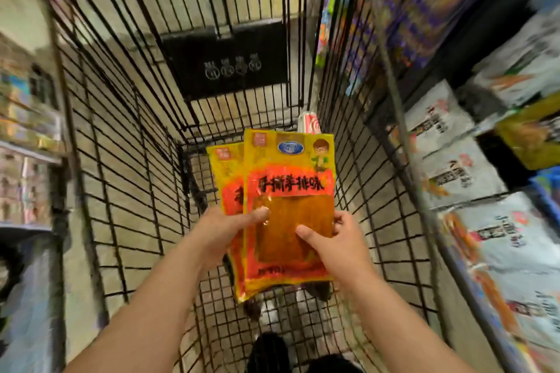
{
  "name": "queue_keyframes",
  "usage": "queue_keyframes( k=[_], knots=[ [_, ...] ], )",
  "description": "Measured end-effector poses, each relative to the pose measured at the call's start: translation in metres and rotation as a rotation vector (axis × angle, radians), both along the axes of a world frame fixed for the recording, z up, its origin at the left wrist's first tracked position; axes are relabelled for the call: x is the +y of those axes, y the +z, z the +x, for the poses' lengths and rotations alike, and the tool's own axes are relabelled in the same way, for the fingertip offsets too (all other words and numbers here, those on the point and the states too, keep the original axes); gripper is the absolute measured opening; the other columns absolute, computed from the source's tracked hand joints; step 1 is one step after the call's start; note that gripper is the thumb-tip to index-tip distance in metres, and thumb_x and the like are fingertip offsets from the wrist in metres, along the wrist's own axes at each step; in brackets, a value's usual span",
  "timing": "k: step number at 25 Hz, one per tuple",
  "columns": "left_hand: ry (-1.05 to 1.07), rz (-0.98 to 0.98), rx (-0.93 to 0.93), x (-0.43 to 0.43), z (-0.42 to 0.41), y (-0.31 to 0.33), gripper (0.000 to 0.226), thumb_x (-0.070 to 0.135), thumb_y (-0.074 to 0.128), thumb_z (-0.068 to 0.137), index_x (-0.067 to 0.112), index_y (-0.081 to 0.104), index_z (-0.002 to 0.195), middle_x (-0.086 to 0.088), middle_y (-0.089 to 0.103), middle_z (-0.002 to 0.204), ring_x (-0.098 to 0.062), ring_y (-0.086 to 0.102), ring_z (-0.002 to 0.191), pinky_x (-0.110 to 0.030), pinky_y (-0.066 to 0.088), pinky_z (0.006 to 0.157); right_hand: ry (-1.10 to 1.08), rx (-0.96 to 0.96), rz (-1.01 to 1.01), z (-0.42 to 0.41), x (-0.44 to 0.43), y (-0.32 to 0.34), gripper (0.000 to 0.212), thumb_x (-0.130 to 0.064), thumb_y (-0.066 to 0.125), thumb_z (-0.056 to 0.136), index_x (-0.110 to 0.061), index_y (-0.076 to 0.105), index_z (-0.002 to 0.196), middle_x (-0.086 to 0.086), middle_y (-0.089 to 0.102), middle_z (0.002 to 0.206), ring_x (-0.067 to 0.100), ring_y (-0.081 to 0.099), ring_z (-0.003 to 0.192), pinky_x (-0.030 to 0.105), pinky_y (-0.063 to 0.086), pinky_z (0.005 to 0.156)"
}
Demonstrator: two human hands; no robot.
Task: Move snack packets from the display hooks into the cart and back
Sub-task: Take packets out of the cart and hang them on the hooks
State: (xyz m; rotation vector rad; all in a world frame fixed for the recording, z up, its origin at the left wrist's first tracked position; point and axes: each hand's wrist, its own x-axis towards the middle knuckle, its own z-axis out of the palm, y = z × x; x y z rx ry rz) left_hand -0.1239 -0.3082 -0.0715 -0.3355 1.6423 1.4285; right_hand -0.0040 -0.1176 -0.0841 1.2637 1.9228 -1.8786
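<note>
Glossy plastic snack packets (289, 206); wire cart (127, 136).

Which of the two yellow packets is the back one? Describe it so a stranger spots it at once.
Look into the black wire cart: two yellow-and-red snack packets are held over its floor. The back packet peeks out leftward behind the front packet, in the left grip. Only its left strip shows, while the front one shows its whole face, cartoon boy included.

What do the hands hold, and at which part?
Two yellow snack packets. The left hand grips both at their left edges; the right hand pinches the front packet at its lower right edge.
</note>
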Motion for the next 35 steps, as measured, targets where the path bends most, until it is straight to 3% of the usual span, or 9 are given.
queue_keyframes(
  k=[7,12,17,22,26,29,30,33,35],
  knots=[
    [-0.248,0.307,0.15,-0.009,0.025,0.155,0.059,0.052,0.096,0.062,0.035,0.077,0.115,-0.006,0.074,0.127,-0.026,0.072,0.116,-0.042,0.061,0.09,0.004,0.254,-0.004,0.076,0.033,0.194,0.066,-0.056,0.093,0.05,-0.049,0.063,0.108,-0.011,0.077,0.107,0.013,0.075,0.099,0.046,0.059,0.09],
    [-0.408,0.468,0.343,0.065,0.071,0.238,0.056,0.049,0.095,0.064,0.029,0.076,0.113,-0.011,0.077,0.118,-0.032,0.075,0.107,-0.042,0.063,0.081,-0.233,0.343,0.12,0.161,0.053,0.269,0.078,-0.055,0.092,0.049,-0.035,0.063,0.119,-0.003,0.078,0.107,0.024,0.075,0.099,0.05,0.058,0.091],
    [-0.617,0.587,0.474,0.166,0.15,0.288,0.075,0.062,0.097,0.046,0.032,0.078,0.112,-0.005,0.079,0.112,-0.025,0.077,0.103,-0.029,0.063,0.075,-0.621,0.488,0.008,0.283,0.074,0.315,0.037,-0.021,0.081,0.072,-0.019,0.074,0.109,0.012,0.078,0.104,0.033,0.076,0.093,0.045,0.063,0.072],
    [-0.729,0.68,0.437,0.27,0.273,0.301,0.042,0.031,0.089,0.063,0.028,0.08,0.103,-0.012,0.08,0.106,-0.029,0.078,0.095,-0.035,0.063,0.07,-0.971,0.547,0.081,0.432,0.107,0.331,0.04,-0.032,0.076,0.071,-0.026,0.069,0.11,0.003,0.08,0.1,0.022,0.077,0.091,0.044,0.061,0.083],
    [-0.82,0.728,0.441,0.346,0.391,0.312,0.035,0.014,0.078,0.071,0.013,0.079,0.105,-0.015,0.079,0.107,-0.031,0.077,0.097,-0.035,0.064,0.071,-1.089,0.584,0.222,0.583,0.144,0.338,0.033,-0.028,0.083,0.072,-0.026,0.071,0.103,-0.005,0.08,0.083,0.003,0.075,0.072,0.02,0.058,0.058],
    [-0.88,0.756,0.521,0.39,0.461,0.329,0.036,0.015,0.079,0.068,0.015,0.08,0.103,-0.011,0.08,0.104,-0.027,0.077,0.098,-0.044,0.058,0.084,-1.062,0.502,0.426,0.677,0.173,0.341,0.092,-0.065,0.096,0.038,-0.038,0.066,0.12,-0.022,0.074,0.112,0.001,0.069,0.105,0.034,0.053,0.096],
    [-0.9,0.769,0.534,0.405,0.481,0.335,0.039,0.016,0.082,0.066,0.013,0.079,0.105,-0.01,0.081,0.104,-0.027,0.077,0.099,-0.044,0.056,0.086,-1.081,0.486,0.48,0.701,0.183,0.346,0.094,-0.071,0.093,0.034,-0.046,0.064,0.12,-0.029,0.071,0.113,-0.004,0.065,0.107,0.035,0.048,0.102],
    [-0.94,0.786,0.572,0.441,0.525,0.349,0.052,0.017,0.097,0.061,0.012,0.077,0.109,-0.009,0.081,0.104,-0.029,0.076,0.101,-0.046,0.055,0.093,-1.098,0.531,0.551,0.747,0.216,0.365,0.052,-0.062,0.085,0.053,-0.071,0.062,0.099,-0.041,0.067,0.105,-0.018,0.062,0.094,0.026,0.045,0.091],
    [-0.962,0.79,0.574,0.463,0.541,0.358,0.048,0.018,0.095,0.064,0.011,0.078,0.108,-0.01,0.08,0.104,-0.029,0.077,0.099,-0.049,0.055,0.095,-1.092,0.553,0.589,0.764,0.24,0.374,0.047,-0.056,0.082,0.059,-0.066,0.065,0.102,-0.033,0.071,0.107,-0.014,0.066,0.095,0.027,0.048,0.087]
  ],
)
